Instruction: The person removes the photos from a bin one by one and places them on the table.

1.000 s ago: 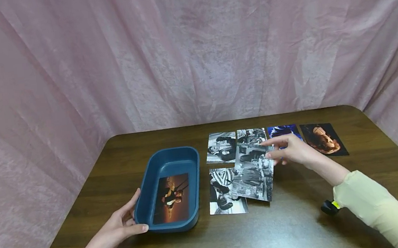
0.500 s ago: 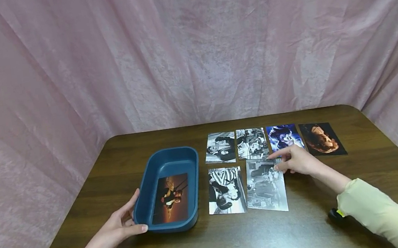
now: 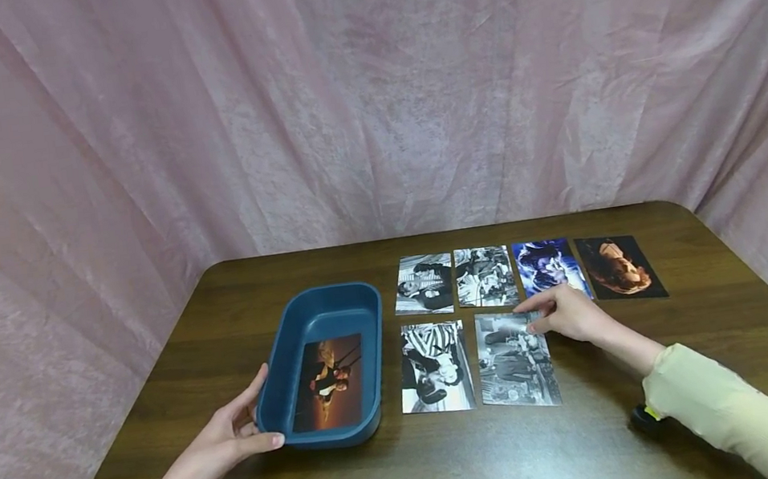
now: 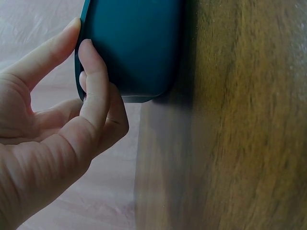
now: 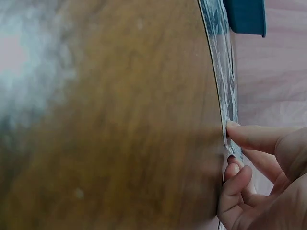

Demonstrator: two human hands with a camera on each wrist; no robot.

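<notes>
The right hand (image 3: 567, 314) sits at the far right corner of the black-and-white photo (image 3: 514, 357), fingertips (image 5: 238, 130) pinching its edge where it lies flat on the wooden table (image 3: 457, 464). That photo lies just beside the striped-shirt photo (image 3: 436, 367), at its 3 o'clock, the two making a near row. Behind them, toward 12 o'clock, four more prints run left to right: a black-and-white portrait (image 3: 424, 284), a second black-and-white print (image 3: 484, 276), a blue print (image 3: 549, 267) and a dark print (image 3: 620, 267) (that last one well out at 2 o'clock). Over at 9 o'clock, the left hand (image 3: 225, 446) grips the near left corner of the blue tray (image 3: 305, 306), thumb on the near wall and fingers (image 4: 93, 91) curved against the side. A sunset-coloured photo (image 3: 328, 383) lies flat inside the tray.
</notes>
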